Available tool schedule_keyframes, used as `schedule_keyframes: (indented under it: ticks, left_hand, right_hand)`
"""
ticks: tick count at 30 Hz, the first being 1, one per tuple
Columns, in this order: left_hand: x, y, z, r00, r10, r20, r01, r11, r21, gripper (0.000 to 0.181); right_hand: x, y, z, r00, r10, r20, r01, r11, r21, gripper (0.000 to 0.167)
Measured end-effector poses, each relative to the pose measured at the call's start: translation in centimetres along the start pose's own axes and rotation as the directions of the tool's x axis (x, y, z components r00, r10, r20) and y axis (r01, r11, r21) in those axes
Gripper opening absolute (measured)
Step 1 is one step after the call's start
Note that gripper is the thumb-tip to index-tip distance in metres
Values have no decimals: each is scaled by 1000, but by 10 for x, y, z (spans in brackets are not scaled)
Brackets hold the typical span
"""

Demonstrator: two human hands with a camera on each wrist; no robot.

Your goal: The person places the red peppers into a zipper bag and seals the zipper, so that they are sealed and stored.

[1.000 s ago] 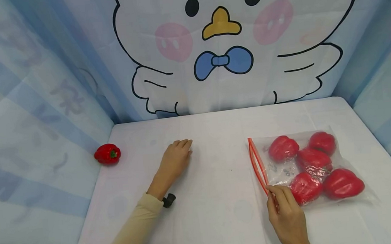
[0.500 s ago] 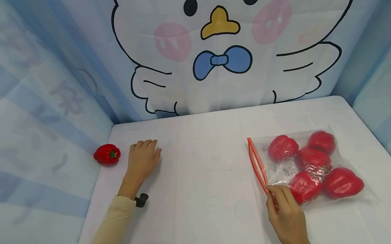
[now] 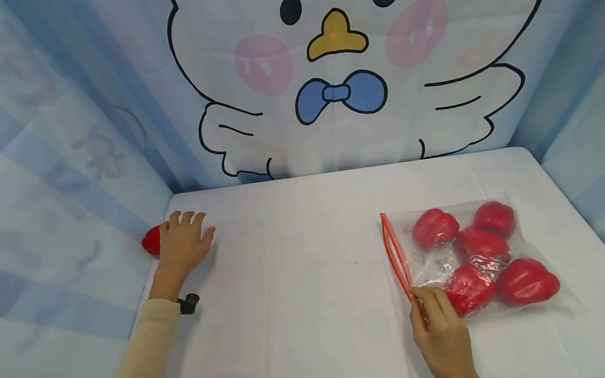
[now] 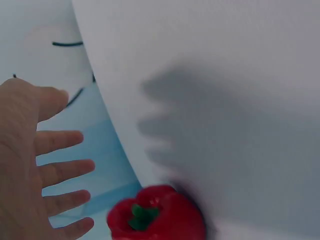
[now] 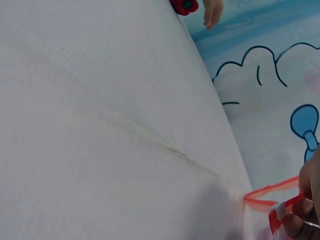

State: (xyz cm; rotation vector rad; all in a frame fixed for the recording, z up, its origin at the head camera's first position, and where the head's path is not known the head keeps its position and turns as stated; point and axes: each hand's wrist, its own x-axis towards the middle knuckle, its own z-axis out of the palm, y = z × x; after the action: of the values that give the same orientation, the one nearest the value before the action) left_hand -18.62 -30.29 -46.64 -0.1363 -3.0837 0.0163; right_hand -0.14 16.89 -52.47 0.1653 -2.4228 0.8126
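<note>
My left hand (image 3: 183, 244) hovers beside a red bell pepper (image 3: 151, 242) at the table's left edge, partly covering it in the head view. In the left wrist view the fingers are spread and apart from the pepper (image 4: 167, 217), whose green stem shows. With my right hand (image 3: 443, 333) I pinch the red-rimmed mouth of a clear zip bag (image 3: 423, 271), which lies on the right of the table. Inside the bag are several red bell peppers (image 3: 528, 281). The right wrist view shows fingers (image 5: 300, 222) gripping the red strip (image 5: 262, 202).
A white cloth covers the table (image 3: 302, 309). Behind it hangs a curtain (image 3: 352, 136) with a cartoon face, and more blue and white curtain (image 3: 59, 246) closes in the left side. A black wrist camera (image 3: 189, 303) sits on the left wrist.
My left hand has moved left across the table to the single bell pepper, its fingers spreading. The right hand keeps its pinch on the bag, which stays in place.
</note>
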Motion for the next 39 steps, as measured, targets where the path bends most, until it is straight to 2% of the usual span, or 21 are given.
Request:
schedule_keyframes:
  ticks: [6, 9, 13, 20, 24, 30, 39]
  left_hand:
    - [-4, -25, 3, 995, -41, 96, 42, 999, 0, 62]
    - [-6, -36, 7, 992, -46, 121, 47, 999, -6, 67]
    - [-10, -45, 12, 993, -29, 110, 30, 1000, -6, 71]
    - [-12, -57, 13, 993, -40, 113, 35, 998, 47, 80]
    - [-15, -62, 13, 998, -16, 65, 12, 998, 67, 79]
    - [-16, -64, 14, 1000, 15, -11, -14, 998, 66, 72]
    - [-18, -64, 15, 1000, 4, -21, -2, 996, 86, 68]
  right_hand:
    - [0, 0, 1, 1000, -15, -19, 15, 1000, -19, 43]
    - [1, -1, 1, 999, -23, -29, 23, 999, -31, 45]
    - [1, -2, 0, 1000, -15, -25, 14, 999, -44, 46]
    - [1, -1, 1, 999, -20, -30, 19, 999, -35, 47]
    - [0, 0, 1, 999, -15, -29, 14, 999, -31, 47]
    - [0, 1, 2, 999, -23, -36, 21, 999, -30, 46]
    - [-1, 1, 3, 998, -39, -53, 38, 999, -18, 47]
